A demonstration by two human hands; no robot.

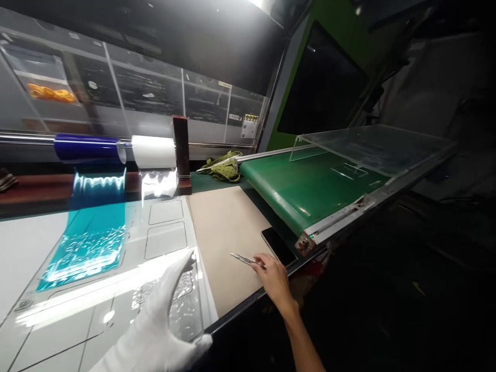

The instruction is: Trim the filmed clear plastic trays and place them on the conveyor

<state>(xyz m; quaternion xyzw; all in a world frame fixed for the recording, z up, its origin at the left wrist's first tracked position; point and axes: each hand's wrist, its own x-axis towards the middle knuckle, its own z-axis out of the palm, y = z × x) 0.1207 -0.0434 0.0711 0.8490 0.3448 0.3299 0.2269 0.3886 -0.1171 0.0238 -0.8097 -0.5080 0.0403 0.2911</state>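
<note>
Head view: I see the gloved left hand (163,315) pressing flat, fingers spread, on clear film (186,305); bare right hand (273,279) pinches a slim knife (244,259) on the beige board (225,232).

Left hand: our left hand (163,315), in a white glove, lies low at the lower left, palm down, fingers stretched forward and together.
Left grip: flat and open, closed on nothing.
Right arm: our bare forearm runs up from the bottom edge, slanting left toward the wrist.
Right hand: our right hand (273,279) is bare, knuckles up, reaching forward.
Right grip: fingers curled, tips pinched on a thin blade (244,258).
</note>
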